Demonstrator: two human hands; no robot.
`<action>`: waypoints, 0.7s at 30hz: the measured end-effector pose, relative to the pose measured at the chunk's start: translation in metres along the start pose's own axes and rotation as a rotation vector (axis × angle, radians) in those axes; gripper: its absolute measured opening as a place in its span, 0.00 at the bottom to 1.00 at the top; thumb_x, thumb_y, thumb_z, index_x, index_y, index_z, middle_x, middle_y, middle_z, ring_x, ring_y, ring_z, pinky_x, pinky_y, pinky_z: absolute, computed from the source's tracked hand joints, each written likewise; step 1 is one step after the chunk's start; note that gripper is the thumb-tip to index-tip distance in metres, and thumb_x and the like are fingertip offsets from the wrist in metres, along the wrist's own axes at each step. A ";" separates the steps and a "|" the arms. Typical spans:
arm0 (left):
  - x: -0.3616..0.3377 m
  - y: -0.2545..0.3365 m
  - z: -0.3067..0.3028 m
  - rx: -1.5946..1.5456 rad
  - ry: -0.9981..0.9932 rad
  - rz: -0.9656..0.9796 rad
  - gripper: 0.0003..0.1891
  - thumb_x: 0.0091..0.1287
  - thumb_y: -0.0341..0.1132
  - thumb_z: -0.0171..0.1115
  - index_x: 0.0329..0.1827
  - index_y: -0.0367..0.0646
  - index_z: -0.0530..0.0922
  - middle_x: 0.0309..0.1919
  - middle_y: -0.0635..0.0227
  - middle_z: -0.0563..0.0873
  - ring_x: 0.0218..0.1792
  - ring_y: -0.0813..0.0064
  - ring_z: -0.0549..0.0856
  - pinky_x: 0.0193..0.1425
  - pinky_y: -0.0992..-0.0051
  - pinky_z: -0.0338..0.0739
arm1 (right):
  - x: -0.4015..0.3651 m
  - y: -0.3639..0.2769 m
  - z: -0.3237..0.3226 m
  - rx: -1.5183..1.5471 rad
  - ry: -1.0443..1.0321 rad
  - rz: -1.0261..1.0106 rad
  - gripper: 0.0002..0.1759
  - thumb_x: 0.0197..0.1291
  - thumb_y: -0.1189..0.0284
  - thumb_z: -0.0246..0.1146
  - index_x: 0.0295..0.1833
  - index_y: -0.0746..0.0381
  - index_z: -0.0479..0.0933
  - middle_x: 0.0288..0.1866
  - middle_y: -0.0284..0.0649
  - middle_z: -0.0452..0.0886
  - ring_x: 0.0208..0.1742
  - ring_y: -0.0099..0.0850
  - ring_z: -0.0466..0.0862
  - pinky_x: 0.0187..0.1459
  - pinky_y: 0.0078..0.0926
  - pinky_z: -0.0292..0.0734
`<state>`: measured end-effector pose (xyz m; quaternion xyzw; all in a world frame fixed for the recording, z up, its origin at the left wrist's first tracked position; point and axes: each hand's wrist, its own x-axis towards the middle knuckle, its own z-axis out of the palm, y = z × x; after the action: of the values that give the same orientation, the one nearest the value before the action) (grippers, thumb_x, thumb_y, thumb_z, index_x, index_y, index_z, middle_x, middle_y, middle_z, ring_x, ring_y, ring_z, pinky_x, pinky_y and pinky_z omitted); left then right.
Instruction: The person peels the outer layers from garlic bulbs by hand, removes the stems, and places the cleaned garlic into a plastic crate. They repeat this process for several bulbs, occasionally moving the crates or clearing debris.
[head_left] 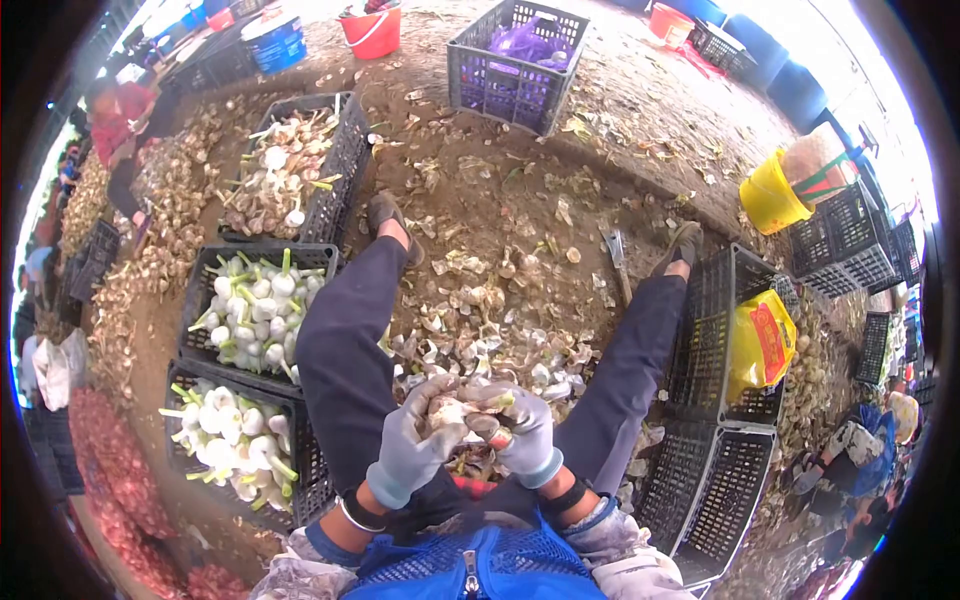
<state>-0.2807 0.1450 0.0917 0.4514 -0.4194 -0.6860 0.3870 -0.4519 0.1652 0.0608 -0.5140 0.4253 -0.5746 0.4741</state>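
My left hand (412,447), in a pale grey work glove, is closed around a garlic bulb (447,411) with dry, brownish outer skin. My right hand (527,437), gloved the same way, grips the bulb's stem side just to the right, fingers bent. A small reddish spot shows at the right fingertips; what it is I cannot make out. Both hands are above my lap, between my spread knees. Loose garlic skins (480,300) litter the ground below. A tool with a metal head and wooden handle (619,266) lies near my right foot.
At left stand crates of peeled-looking garlic (258,310), trimmed white bulbs (235,435) and untrimmed garlic (285,165). Black crates (690,490) are at right, one with a yellow bag (762,345). Ahead are a crate (490,95) and a red bucket (372,32). Another person (120,120) sits far left.
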 end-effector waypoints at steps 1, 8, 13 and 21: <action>-0.002 0.008 0.003 -0.155 -0.001 -0.146 0.27 0.70 0.37 0.65 0.69 0.34 0.71 0.50 0.58 0.86 0.45 0.74 0.87 0.46 0.73 0.85 | 0.001 -0.004 -0.002 -0.029 -0.016 -0.027 0.13 0.61 0.63 0.72 0.45 0.60 0.86 0.49 0.40 0.88 0.47 0.37 0.86 0.53 0.35 0.78; 0.009 -0.012 -0.010 -0.622 -0.289 -0.318 0.21 0.79 0.44 0.44 0.65 0.39 0.69 0.46 0.64 0.83 0.40 0.72 0.85 0.40 0.74 0.83 | -0.002 -0.016 0.007 -0.141 0.087 0.190 0.09 0.56 0.79 0.68 0.44 0.63 0.84 0.37 0.42 0.86 0.40 0.38 0.86 0.43 0.30 0.79; 0.001 -0.033 -0.004 0.226 0.022 0.284 0.22 0.69 0.30 0.64 0.64 0.35 0.70 0.52 0.65 0.79 0.51 0.81 0.80 0.56 0.76 0.80 | -0.006 -0.022 0.008 -0.325 0.099 0.185 0.05 0.59 0.79 0.67 0.41 0.65 0.81 0.36 0.39 0.84 0.38 0.29 0.83 0.42 0.28 0.78; 0.011 -0.004 -0.030 -0.549 -0.369 -0.433 0.27 0.66 0.42 0.69 0.63 0.36 0.73 0.48 0.61 0.85 0.43 0.72 0.86 0.38 0.75 0.83 | -0.023 -0.010 0.001 0.413 -0.045 0.439 0.10 0.68 0.70 0.65 0.46 0.67 0.81 0.46 0.37 0.84 0.45 0.23 0.82 0.48 0.22 0.77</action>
<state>-0.2561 0.1290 0.0776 0.2783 -0.1779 -0.9079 0.2580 -0.4518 0.1898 0.0663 -0.3150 0.3896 -0.5211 0.6910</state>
